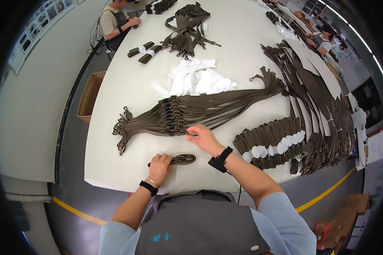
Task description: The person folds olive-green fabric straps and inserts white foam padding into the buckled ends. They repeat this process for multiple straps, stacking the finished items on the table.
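Note:
My left hand (159,168) is closed around one end of a folded brown strap (184,159) near the front of the table. The strap's looped end sticks out to the right of my fingers. My right hand (203,141) is at the near edge of a long row of brown straps (212,103). Its thumb and forefinger curl around a dark bit of the nearest strap. These straps lie side by side, with black buckles (171,114) lined up across them and metal hooks (122,127) at the left end.
White paper strips (200,77) lie heaped beyond the row. Folded straps with white bands (270,144) sit at right, beside a large pile of loose straps (317,97). More straps (187,29) lie farther back. A cardboard box (91,95) stands left. Other people work around the table.

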`<state>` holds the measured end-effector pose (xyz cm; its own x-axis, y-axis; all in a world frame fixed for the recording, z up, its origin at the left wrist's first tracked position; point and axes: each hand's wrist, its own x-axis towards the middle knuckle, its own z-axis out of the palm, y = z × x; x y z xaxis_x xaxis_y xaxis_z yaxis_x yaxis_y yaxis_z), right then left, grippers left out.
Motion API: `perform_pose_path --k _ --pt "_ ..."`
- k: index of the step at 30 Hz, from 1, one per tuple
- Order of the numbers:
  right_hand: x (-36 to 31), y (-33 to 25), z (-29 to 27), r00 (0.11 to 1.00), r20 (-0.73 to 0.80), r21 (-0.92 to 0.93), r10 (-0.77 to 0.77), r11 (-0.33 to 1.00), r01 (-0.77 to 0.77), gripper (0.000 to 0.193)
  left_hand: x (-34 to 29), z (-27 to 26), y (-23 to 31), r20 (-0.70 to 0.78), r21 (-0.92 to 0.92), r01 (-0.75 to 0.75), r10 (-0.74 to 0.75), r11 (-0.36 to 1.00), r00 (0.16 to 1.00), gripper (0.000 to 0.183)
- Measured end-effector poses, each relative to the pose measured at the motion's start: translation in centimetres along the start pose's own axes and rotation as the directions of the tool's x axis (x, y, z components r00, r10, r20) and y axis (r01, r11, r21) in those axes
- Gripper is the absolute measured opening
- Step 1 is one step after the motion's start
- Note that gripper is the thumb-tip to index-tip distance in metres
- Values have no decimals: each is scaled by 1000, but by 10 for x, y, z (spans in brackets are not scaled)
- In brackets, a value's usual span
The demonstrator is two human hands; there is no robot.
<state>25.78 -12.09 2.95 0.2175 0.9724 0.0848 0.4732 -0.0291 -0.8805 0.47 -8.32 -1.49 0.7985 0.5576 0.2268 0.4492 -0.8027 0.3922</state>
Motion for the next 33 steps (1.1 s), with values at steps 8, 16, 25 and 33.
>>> perform_pose_path --k 8,16,25,33 --pt "146 103 -78 844 -487 -86 224 950 -302 21 6 -8 1 40 -32 9 -7 999 999 36" --pt "247 171 -90 597 -517 424 613 790 -443 41 3 -5 0 79 -23 87 -85 996 993 43" --pt "286 265 -118 467 -467 419 751 653 -631 24 14 3 -7 133 -77 -3 13 997 991 41" --pt "258 165 -118 458 -389 433 799 598 -675 44 10 2 -8 121 -52 13 -7 999 993 36"
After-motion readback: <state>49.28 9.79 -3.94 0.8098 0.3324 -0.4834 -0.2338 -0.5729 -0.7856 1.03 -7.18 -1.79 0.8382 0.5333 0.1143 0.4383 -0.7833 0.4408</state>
